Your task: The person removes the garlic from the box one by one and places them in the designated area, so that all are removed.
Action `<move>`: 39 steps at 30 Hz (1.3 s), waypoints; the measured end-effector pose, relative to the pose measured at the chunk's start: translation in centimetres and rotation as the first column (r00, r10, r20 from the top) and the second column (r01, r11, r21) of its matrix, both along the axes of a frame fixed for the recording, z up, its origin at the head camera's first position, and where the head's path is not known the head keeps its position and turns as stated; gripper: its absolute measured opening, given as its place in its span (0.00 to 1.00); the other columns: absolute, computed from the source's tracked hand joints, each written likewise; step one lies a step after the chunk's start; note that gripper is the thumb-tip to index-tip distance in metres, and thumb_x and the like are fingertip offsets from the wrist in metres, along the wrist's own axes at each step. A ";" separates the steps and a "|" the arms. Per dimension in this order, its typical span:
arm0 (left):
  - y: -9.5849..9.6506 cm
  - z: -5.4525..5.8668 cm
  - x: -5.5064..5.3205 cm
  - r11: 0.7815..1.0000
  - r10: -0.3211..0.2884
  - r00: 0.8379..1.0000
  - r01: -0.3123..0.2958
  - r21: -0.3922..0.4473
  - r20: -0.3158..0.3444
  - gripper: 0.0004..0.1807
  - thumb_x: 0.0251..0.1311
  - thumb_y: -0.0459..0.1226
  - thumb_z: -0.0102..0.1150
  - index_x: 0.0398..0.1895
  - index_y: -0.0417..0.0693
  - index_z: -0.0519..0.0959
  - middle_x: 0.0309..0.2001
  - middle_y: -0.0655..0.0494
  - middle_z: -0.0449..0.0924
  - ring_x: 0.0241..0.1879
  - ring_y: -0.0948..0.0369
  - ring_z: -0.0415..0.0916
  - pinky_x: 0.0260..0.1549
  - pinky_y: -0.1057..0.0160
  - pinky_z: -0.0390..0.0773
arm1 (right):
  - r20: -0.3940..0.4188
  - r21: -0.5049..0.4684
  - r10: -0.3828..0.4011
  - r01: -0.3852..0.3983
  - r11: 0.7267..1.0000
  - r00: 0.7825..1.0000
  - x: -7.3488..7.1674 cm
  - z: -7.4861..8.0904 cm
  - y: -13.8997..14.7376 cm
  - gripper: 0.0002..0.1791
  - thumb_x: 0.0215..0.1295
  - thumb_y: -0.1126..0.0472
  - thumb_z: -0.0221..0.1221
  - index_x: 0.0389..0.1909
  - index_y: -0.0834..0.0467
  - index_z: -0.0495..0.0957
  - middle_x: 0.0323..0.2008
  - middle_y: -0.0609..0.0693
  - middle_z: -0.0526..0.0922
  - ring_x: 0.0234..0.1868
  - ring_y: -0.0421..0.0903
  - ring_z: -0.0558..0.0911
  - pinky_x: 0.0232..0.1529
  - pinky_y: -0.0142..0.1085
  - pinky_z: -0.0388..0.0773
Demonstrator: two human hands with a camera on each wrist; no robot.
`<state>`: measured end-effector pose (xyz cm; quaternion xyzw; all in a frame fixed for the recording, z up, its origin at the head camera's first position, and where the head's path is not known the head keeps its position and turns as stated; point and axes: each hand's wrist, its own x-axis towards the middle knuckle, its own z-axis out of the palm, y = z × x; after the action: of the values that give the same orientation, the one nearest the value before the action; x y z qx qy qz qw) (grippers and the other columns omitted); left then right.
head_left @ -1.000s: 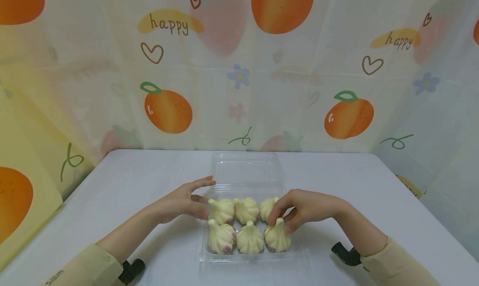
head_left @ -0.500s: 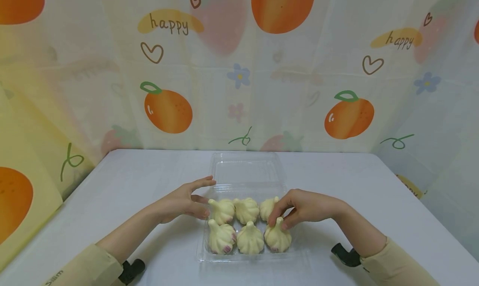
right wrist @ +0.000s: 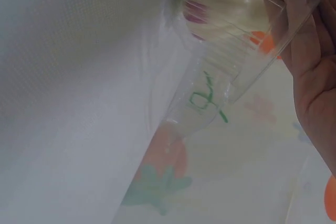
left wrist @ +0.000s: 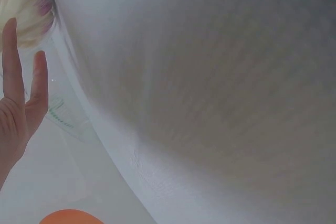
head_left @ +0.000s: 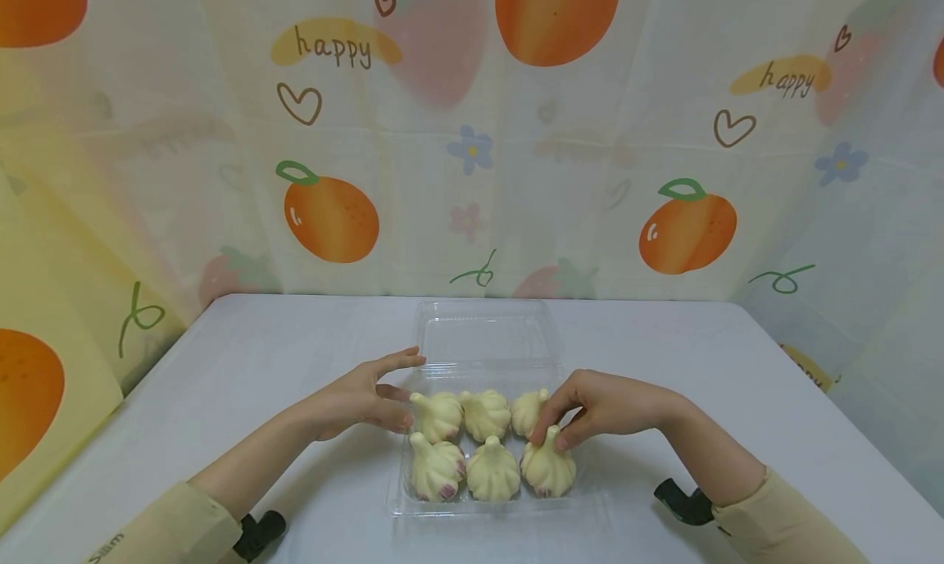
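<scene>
Garlic bulbs, pale with purple patches, sit in two rows of three in a clear plastic box (head_left: pixel 483 508). My right hand (head_left: pixel 601 404) pinches the front right garlic bulb (head_left: pixel 548 470) near its stem, between thumb and fingers. In the right wrist view that hand (right wrist: pixel 310 61) is partly seen through the clear plastic wall. My left hand (head_left: pixel 361 396) is spread at the box's left side, beside the back left garlic bulb (head_left: pixel 440 416), and holds nothing. Straight fingers (left wrist: pixel 11 66) show in the left wrist view; whether they touch the box I cannot tell.
The box's clear lid (head_left: pixel 487 333) lies opened back toward the far table edge. A white cloth covers the table (head_left: pixel 295 343). Behind it hangs a curtain (head_left: pixel 560 220) printed with oranges and strawberries.
My right hand and the front right garlic bulb have shifted very slightly up. The left hand, the box and the other bulbs have stayed in place.
</scene>
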<state>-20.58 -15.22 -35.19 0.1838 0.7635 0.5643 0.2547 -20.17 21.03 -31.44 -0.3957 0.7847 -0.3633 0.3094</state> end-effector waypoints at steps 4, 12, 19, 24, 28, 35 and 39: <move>0.0 0.0 0.0 1.000 0.001 1.000 -0.001 0.002 0.002 0.48 0.54 0.31 0.67 0.77 0.41 0.52 0.82 0.50 0.33 0.72 0.35 0.57 0.50 0.55 0.86 | 0.008 -0.016 0.000 0.000 1.000 1.000 0.1 0.3 0.1 0.12 0.60 0.61 0.66 0.45 0.56 0.86 0.48 0.53 0.88 0.47 0.35 0.82 0.45 0.28 0.83; 0.1 0.0 0.0 1.000 0.006 1.000 -0.006 0.002 0.006 0.48 0.54 0.31 0.67 0.77 0.40 0.52 0.82 0.50 0.33 0.72 0.35 0.58 0.49 0.56 0.86 | -0.027 -0.034 -0.038 0.037 0.999 0.999 0.3 0.8 0.6 0.12 0.62 0.60 0.66 0.46 0.55 0.86 0.46 0.52 0.88 0.47 0.35 0.82 0.47 0.30 0.84; 0.1 0.0 -0.1 1.000 0.000 1.000 0.000 -0.002 -0.001 0.49 0.52 0.31 0.68 0.77 0.41 0.52 0.82 0.50 0.34 0.71 0.36 0.59 0.49 0.56 0.86 | -0.055 -0.043 -0.099 0.097 0.994 0.994 0.5 1.8 1.4 0.12 0.63 0.59 0.65 0.47 0.53 0.86 0.47 0.51 0.88 0.50 0.35 0.82 0.48 0.31 0.84; 0.0 0.0 -0.2 1.000 -0.001 1.000 0.001 -0.004 -0.007 0.49 0.52 0.31 0.68 0.77 0.40 0.53 0.82 0.50 0.34 0.71 0.36 0.60 0.49 0.56 0.86 | -0.089 -0.061 -0.112 0.107 0.992 0.990 0.5 2.8 2.4 0.13 0.65 0.59 0.63 0.49 0.53 0.85 0.48 0.50 0.88 0.48 0.36 0.83 0.46 0.31 0.84; 0.1 0.1 -0.1 1.000 0.000 1.000 0.000 -0.002 -0.009 0.49 0.53 0.31 0.68 0.77 0.40 0.52 0.82 0.50 0.34 0.71 0.36 0.60 0.49 0.56 0.86 | -0.125 -0.070 -0.124 0.116 0.991 0.984 0.3 3.5 3.2 0.13 0.66 0.58 0.63 0.49 0.52 0.85 0.47 0.49 0.88 0.42 0.35 0.83 0.42 0.30 0.83; 0.1 0.1 0.0 1.000 -0.002 1.000 0.002 -0.003 -0.006 0.49 0.53 0.31 0.67 0.77 0.40 0.52 0.82 0.49 0.33 0.71 0.35 0.59 0.49 0.56 0.86 | -0.174 -0.073 -0.149 0.139 0.988 0.973 0.0 4.0 4.7 0.13 0.67 0.59 0.62 0.51 0.52 0.85 0.49 0.49 0.88 0.45 0.35 0.84 0.40 0.30 0.83; 0.1 0.1 0.0 1.000 0.001 1.000 -0.001 -0.003 -0.003 0.49 0.53 0.31 0.67 0.77 0.40 0.52 0.82 0.49 0.33 0.71 0.35 0.59 0.49 0.56 0.86 | -0.187 -0.071 -0.183 0.173 0.982 0.965 -0.3 4.1 5.6 0.13 0.66 0.59 0.62 0.50 0.51 0.85 0.49 0.47 0.88 0.49 0.36 0.84 0.44 0.31 0.83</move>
<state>-20.54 -15.15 -35.09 0.1838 0.7648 0.5629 0.2538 -20.51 26.61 -27.36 -0.3653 0.8332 -0.3706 0.1872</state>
